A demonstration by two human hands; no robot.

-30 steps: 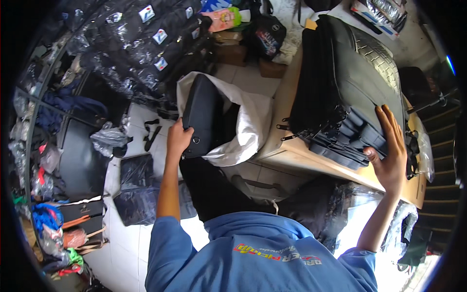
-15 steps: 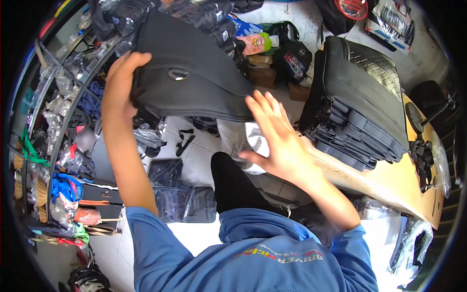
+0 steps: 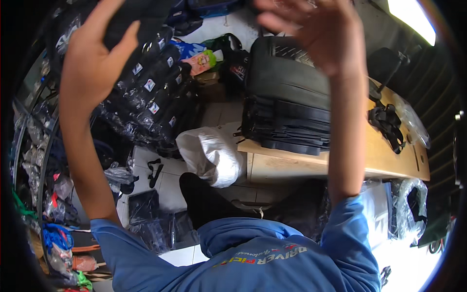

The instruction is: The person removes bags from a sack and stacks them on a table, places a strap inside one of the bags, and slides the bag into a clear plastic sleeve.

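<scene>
My left hand is raised at the upper left, its thumb spread wide from a finger that runs out past the top edge. Behind the thumb lies a dark, smooth black surface; whether it is the panel seen earlier, I cannot tell. Blurred by motion, my right hand is up at the top, fingers apart, with nothing visible in it. It passes in front of a stack of black bags on the wooden desk.
Plastic-wrapped black packages are piled on the left. An open white sack stands on the tiled floor by the wooden desk. Black straps lie on the desk. Shelves with wrapped goods line the left side.
Both hands have risen toward the top edge, and my right has moved right, away from the black panel. The panel no longer shows clearly. The view has shifted, revealing the pile and sack.
</scene>
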